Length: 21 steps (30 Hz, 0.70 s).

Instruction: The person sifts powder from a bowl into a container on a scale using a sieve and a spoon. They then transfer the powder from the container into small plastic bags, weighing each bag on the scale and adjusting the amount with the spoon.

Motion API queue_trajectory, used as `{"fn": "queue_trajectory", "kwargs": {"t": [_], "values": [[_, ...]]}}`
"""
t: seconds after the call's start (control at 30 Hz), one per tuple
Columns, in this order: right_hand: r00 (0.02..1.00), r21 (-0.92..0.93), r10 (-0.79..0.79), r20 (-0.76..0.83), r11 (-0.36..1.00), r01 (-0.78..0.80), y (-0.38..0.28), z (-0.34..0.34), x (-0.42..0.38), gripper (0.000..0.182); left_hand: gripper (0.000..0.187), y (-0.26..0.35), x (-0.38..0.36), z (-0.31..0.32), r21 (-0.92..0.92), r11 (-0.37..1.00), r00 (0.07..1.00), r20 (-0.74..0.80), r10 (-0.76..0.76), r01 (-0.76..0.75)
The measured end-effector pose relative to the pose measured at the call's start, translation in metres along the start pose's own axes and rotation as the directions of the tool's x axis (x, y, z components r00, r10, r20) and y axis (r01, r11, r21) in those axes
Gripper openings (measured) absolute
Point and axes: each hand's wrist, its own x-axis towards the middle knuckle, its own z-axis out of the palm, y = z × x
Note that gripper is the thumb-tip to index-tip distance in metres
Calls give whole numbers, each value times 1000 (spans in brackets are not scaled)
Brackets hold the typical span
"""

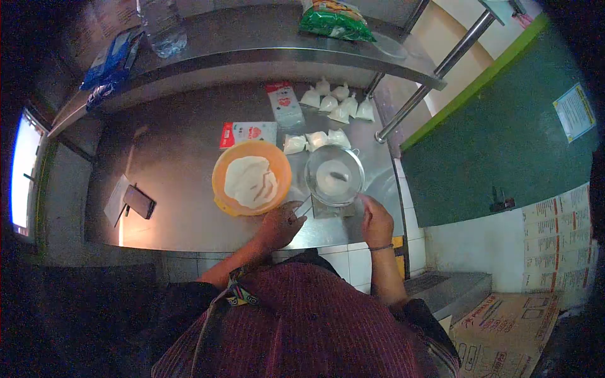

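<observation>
Orange basin [277, 162], white powder [247, 176] inside. Metal vessel [356, 177], right of basin, ahead of and between left hand [282, 227] and right hand [378, 223]. Left: closed on pale strip [304, 206], slanting toward vessel. Right: nearer, fingertips beside near-right rim, grip cannot be told.

You wear a ribbed maroon garment [302, 321] at six o'clock, black sleeves [427, 321], a patterned strap [241, 292] at seven, a dark wristband [380, 247] at four.
</observation>
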Motion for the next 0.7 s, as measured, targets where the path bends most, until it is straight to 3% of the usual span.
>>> {"fn": "queue_trajectory", "kwargs": {"t": [0.07,0.17,0.3,0.4,0.47,0.5,0.57,0.7], "values": [[990,54,21,-137,998,-13,-3,-1,1,28,47,-8,2,4,128,989,997,9,79,-80],[975,63,143,-169,989,-134,8,6,-1,27,47,-3,1,2,87,996,999,42,4,-7],[968,14,155,-200,988,-155,11,14,-1,26,47,2,2,3,89,996,1000,25,13,-15],[977,62,162,-138,986,-155,11,19,-4,25,46,-6,1,9,98,994,999,-14,52,-50],[977,46,104,-188,994,-97,11,22,-4,25,47,-25,4,22,221,949,958,-129,255,-223],[977,46,105,-188,994,-98,14,24,-5,25,47,-19,3,18,221,949,958,-129,255,-223],[959,114,199,-200,977,-179,19,28,-8,25,46,-1,0,7,49,998,999,-35,34,-32],[972,90,130,-194,989,-114,20,30,-6,25,46,-1,1,9,49,998,997,-54,53,-50]]}}
